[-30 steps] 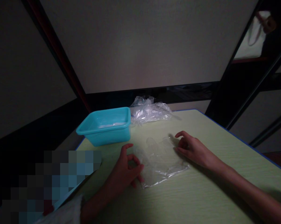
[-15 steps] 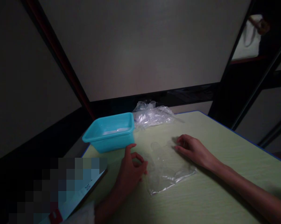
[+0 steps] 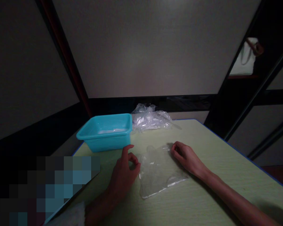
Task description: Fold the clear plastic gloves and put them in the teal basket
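A thin, see-through disposable plastic glove [image 3: 155, 171] lies spread on the table, with a rounded finger-like lobe at its far side and a shiny straight edge nearer me. At its left edge, my left hand [image 3: 125, 171] pinches the film, thumb against a curled finger, while the index finger sticks out. My right hand [image 3: 185, 157] is closed on the glove's upper right corner, fingertips pressed together. The fingertips of both hands partly hide the film they hold.
A turquoise plastic basin [image 3: 107, 141] stands at the table's far left, something whitish inside. Beside it lies a crumpled clear plastic bag [image 3: 153, 119]. Behind the table [image 3: 226, 175] rise grey panels [image 3: 151, 50]. A white bag [image 3: 243, 59] sits on a shelf at right.
My right hand has closed its fingers at the glove's corner, and the film lies flatter and wider. My left hand keeps its pinch. The camera view has shifted slightly.
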Action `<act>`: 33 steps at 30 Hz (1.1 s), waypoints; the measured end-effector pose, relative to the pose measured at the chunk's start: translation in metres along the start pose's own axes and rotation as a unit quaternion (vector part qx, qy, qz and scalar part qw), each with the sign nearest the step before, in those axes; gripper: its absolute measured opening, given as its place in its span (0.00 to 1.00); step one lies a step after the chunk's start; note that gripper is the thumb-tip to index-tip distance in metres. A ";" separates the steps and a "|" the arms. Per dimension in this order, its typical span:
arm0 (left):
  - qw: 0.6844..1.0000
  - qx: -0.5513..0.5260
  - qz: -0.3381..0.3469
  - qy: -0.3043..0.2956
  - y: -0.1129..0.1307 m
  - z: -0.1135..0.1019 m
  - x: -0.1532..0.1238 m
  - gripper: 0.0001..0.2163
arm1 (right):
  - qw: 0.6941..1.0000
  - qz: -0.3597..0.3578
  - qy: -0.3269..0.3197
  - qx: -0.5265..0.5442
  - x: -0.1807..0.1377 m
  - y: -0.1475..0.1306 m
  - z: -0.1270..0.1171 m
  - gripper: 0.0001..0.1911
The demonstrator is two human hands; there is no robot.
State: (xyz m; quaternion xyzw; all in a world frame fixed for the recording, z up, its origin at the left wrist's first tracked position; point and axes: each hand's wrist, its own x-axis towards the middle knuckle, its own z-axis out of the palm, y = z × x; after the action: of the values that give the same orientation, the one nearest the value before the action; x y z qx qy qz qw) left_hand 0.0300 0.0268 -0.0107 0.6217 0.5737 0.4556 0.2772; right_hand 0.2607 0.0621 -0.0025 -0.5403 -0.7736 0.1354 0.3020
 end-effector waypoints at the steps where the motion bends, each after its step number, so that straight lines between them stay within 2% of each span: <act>1: 1.000 0.001 0.004 -0.001 -0.001 0.000 0.000 0.20 | 1.000 -0.001 -0.001 0.002 0.000 0.000 0.000 0.08; 7: 1.000 -0.017 0.010 -0.003 -0.003 0.000 0.004 0.20 | 1.000 0.007 0.001 0.000 0.000 0.002 0.003 0.07; 18: 0.999 -0.030 -0.024 -0.002 -0.004 -0.001 0.012 0.20 | 1.000 -0.011 0.008 -0.012 0.000 0.004 0.004 0.07; 21: 0.999 0.023 0.024 0.043 -0.002 -0.003 0.008 0.19 | 0.999 -0.019 0.010 -0.024 -0.001 0.003 -0.002 0.05; 23: 0.991 0.068 0.103 0.058 0.001 -0.003 0.000 0.16 | 0.999 -0.030 0.014 -0.040 -0.004 -0.002 -0.007 0.06; 25: 0.975 0.098 0.196 0.024 0.004 -0.003 -0.012 0.14 | 0.996 -0.057 0.010 -0.064 -0.009 -0.011 -0.011 0.09; 28: 0.942 0.163 0.281 -0.088 0.008 -0.001 -0.032 0.17 | 0.990 -0.106 -0.036 -0.087 -0.020 -0.030 -0.012 0.17; 30: 0.921 0.211 0.284 -0.164 0.010 0.000 -0.041 0.23 | 0.981 -0.149 -0.078 -0.095 -0.027 -0.041 -0.009 0.20; 33: 0.892 0.249 0.285 -0.247 0.012 0.001 -0.045 0.30 | 0.969 -0.180 -0.127 -0.113 -0.034 -0.051 -0.001 0.22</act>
State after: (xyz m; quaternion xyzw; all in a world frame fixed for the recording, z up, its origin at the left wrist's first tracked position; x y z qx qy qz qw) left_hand 0.0394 -0.0186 -0.0115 0.8996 0.3796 0.1893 0.1043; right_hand 0.2308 0.0112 0.0146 -0.4015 -0.9003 0.0579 0.1580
